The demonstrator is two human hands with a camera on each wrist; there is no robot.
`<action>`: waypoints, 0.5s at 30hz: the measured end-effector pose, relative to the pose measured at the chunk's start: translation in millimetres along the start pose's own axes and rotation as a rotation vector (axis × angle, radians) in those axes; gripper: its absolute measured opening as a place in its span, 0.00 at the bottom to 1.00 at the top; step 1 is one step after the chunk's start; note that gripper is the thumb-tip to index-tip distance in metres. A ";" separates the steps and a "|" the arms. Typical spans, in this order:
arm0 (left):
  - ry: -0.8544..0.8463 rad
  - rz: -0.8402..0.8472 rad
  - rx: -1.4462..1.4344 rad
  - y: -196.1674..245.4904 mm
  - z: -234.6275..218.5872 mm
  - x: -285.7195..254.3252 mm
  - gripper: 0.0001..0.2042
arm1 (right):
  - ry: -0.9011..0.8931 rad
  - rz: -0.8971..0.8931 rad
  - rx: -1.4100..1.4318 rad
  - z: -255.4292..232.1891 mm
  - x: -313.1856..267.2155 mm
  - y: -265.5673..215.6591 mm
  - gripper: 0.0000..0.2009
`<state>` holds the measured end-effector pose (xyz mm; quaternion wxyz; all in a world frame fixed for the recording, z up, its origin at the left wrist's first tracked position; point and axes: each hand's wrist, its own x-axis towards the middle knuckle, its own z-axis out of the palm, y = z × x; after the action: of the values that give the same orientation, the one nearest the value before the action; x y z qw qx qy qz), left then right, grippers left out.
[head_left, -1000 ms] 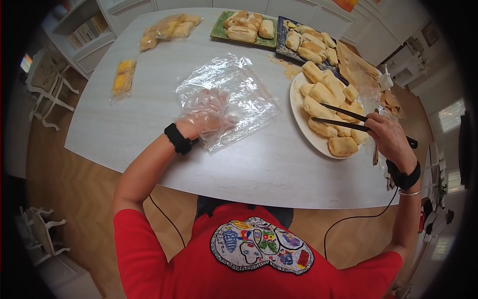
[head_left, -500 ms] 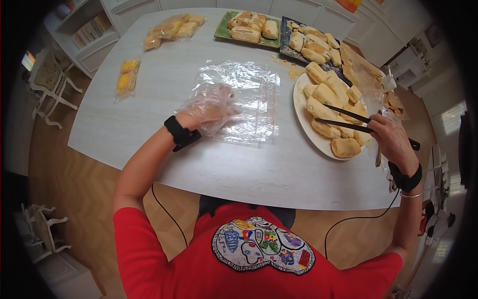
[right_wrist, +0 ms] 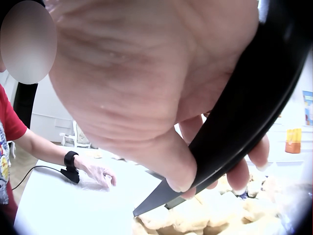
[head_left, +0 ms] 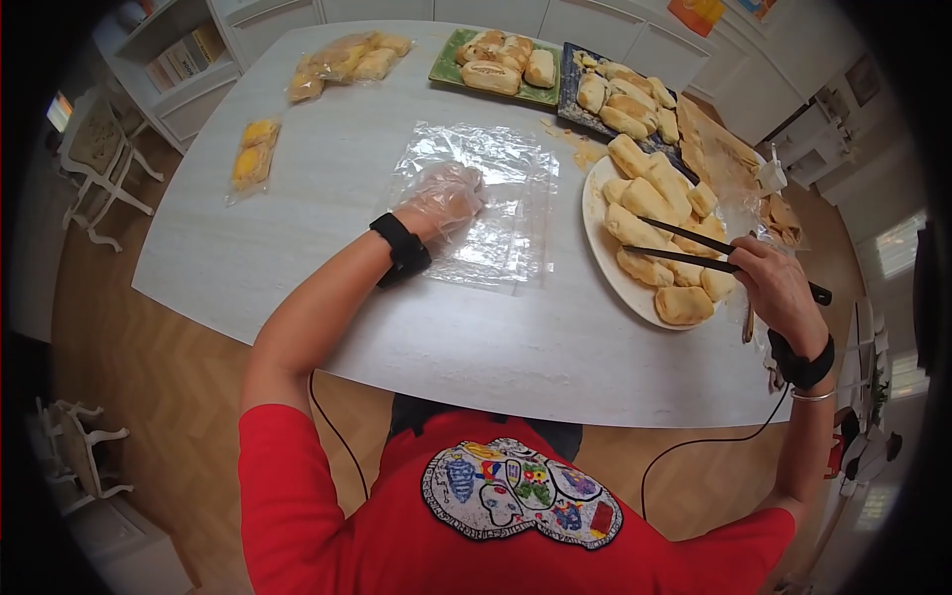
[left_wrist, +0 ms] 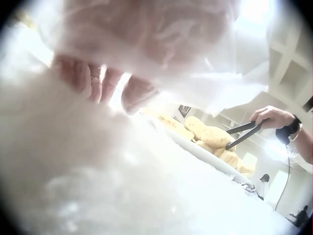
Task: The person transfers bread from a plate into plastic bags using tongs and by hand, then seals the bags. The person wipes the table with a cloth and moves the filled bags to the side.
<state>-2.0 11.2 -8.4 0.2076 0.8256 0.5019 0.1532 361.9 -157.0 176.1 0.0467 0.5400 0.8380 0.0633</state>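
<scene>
The left hand [head_left: 449, 203], in a clear plastic glove, lies on a flat clear plastic bag [head_left: 506, 238]. Its fingers are bent inward and pinch the film; in the left wrist view blurred plastic partly covers the fingers [left_wrist: 95, 83]. At the right, the right hand [head_left: 778, 283] grips black tongs [head_left: 694, 243], thumb and fingers round the handles in the right wrist view. Spread apart, the tong tips reach over pale filled pastries [head_left: 650, 203] heaped on a white oval plate [head_left: 598, 233]. Whether the tips touch a pastry cannot be told.
Behind stand a green plate [head_left: 446, 74] and a dark patterned plate [head_left: 568, 89], both with pastries. Bagged pastries [head_left: 347, 59] lie at the back left, with another packet [head_left: 253, 157] nearer. Brown paper [head_left: 719, 139] and plastic lie beyond the white plate.
The left hand has moved slightly right over the plastic, and its fingers have curled in. The plastic, crumpled earlier, lies flatter. The right hand and tongs have barely moved.
</scene>
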 end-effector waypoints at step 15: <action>0.063 0.069 0.044 2.1 8.4 -2.7 0.11 | 0.037 -0.002 0.011 -1.0 2.4 -4.8 0.03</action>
<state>2.2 6.3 -14.8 0.1680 0.8415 0.4826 0.1753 356.4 -156.8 176.4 0.0286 0.5383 0.8394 0.0687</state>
